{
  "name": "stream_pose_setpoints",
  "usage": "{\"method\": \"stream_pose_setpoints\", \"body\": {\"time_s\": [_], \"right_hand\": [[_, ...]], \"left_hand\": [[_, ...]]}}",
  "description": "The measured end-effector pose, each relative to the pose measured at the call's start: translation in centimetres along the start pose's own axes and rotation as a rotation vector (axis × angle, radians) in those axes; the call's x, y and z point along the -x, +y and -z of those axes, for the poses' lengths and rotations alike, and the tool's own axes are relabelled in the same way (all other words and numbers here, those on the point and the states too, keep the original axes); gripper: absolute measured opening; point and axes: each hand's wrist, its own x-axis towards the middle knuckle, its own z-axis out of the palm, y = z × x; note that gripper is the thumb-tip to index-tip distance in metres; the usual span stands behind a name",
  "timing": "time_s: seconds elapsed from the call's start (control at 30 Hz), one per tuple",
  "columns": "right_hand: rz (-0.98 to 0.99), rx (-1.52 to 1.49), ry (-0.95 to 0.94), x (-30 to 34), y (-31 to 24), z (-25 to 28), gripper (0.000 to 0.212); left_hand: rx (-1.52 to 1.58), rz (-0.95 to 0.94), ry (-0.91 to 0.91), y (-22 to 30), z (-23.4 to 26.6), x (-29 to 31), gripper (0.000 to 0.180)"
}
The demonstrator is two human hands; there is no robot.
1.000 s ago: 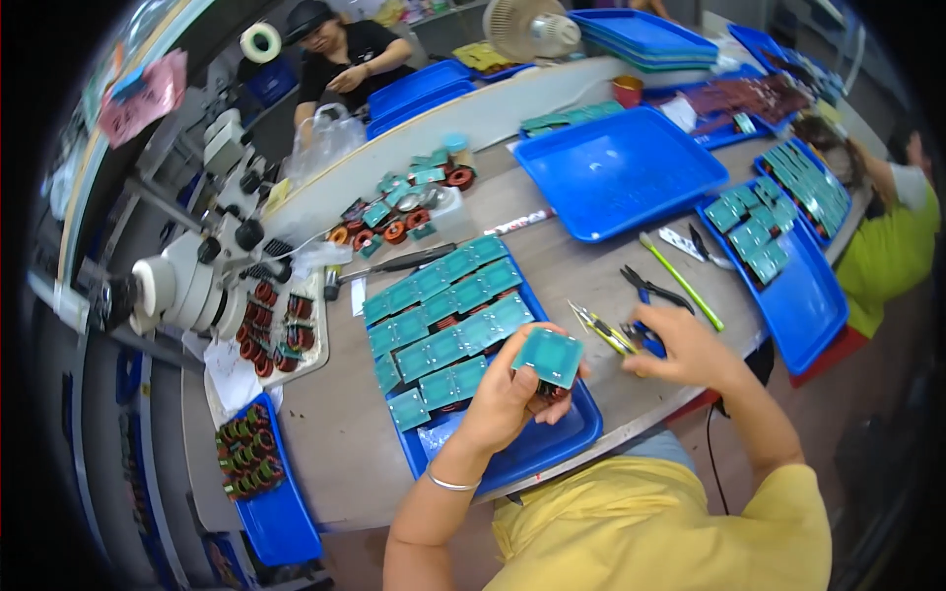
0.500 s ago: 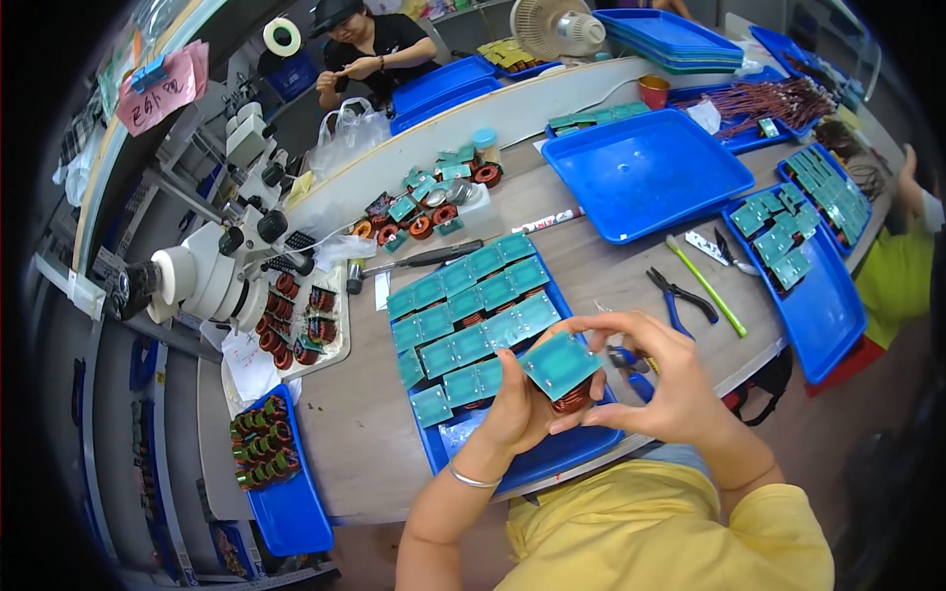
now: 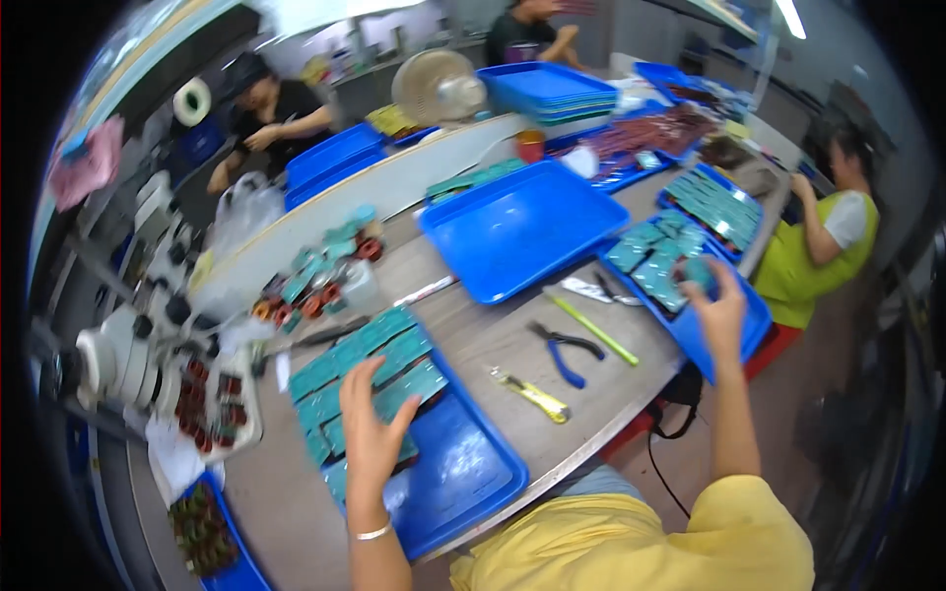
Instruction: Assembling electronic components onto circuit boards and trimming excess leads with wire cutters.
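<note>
My left hand (image 3: pixel 372 428) is over the near blue tray (image 3: pixel 473 463), its thumb and fingers apart beside the rows of green circuit boards (image 3: pixel 340 364). Whether its fingertips touch a board is hard to tell through the blur. Out to the right, my right hand (image 3: pixel 721 307) grips a green circuit board with a copper coil (image 3: pixel 696 274), blurred by motion. That board is just above the right-hand blue tray (image 3: pixel 754 310), where several similar boards (image 3: pixel 658 258) lie in a group.
Between the trays lie blue-handled pliers (image 3: pixel 567 353), a yellow-green stick (image 3: pixel 596 325) and a yellow cutter (image 3: pixel 532 394). Behind them sits a large blue tray (image 3: pixel 522 227). A white microscope (image 3: pixel 113 360) stands at left. A person in a yellow-green vest (image 3: pixel 813 251) is at right.
My hands have parted: the right has carried the circuit board with coil to the right-hand tray, while the left has let go and moved over the near tray. The view has swung right.
</note>
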Motion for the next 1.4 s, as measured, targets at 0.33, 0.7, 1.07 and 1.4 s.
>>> {"method": "stream_pose_setpoints", "body": {"time_s": [0.33, 0.7, 1.07, 1.4], "right_hand": [[-0.175, 0.107, -0.398, -6.6, 19.6, 2.7, 0.047], [0.056, -0.512, -0.294, -1.9, 5.6, -1.1, 0.024], [0.405, -0.621, -0.839, 1.8, -15.7, -10.9, 0.038], [0.325, -0.651, -1.017, 3.8, -16.0, -12.3, 0.039]], "left_hand": [[-0.311, -0.082, -0.044, -1.5, -3.7, -0.6, 0.060], [0.211, -0.062, 0.030, 2.1, -2.6, -1.5, 0.051], [1.556, 0.353, -0.181, 3.6, -1.1, 0.0, 0.063], [1.191, 0.389, -0.148, 4.1, 0.1, 0.0, 0.053]]}}
